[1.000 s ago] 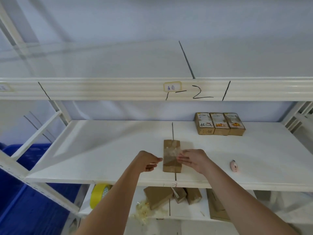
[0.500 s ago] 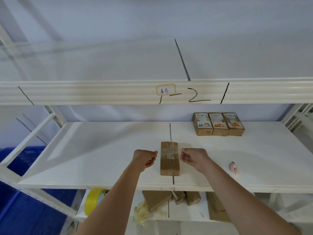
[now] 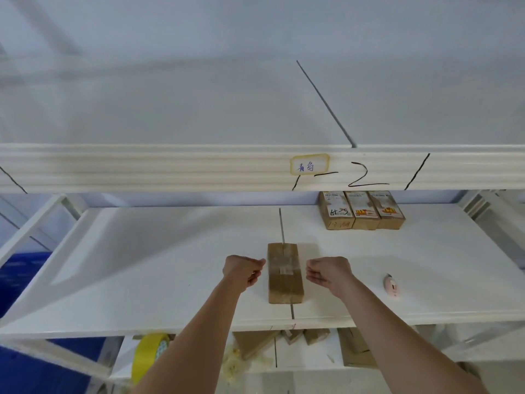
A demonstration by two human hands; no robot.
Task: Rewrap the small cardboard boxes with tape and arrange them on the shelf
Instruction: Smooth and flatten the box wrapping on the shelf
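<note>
A small brown cardboard box [image 3: 285,282] lies lengthwise on the middle shelf [image 3: 159,265], near its front edge. A band of clear tape runs across the top of the box. My left hand [image 3: 243,273] hovers just left of the box with its fingers curled and nothing visible in them. My right hand [image 3: 329,273] is a short gap to the right of the box, also curled and holding nothing I can see. Neither hand touches the box. Three wrapped, labelled boxes [image 3: 361,213] stand side by side at the back right of the same shelf.
A small pink cutter [image 3: 391,285] lies right of my right hand. The upper shelf's beam [image 3: 170,169] crosses just above. On the lower shelf are a yellow tape roll [image 3: 150,354], several loose boxes [image 3: 255,342] and tape scraps. A blue crate [image 3: 22,280] sits at left.
Both hands were on the taped box a second ago. They have drawn apart sideways, off the box, with fingers curled. The box stays in place.
</note>
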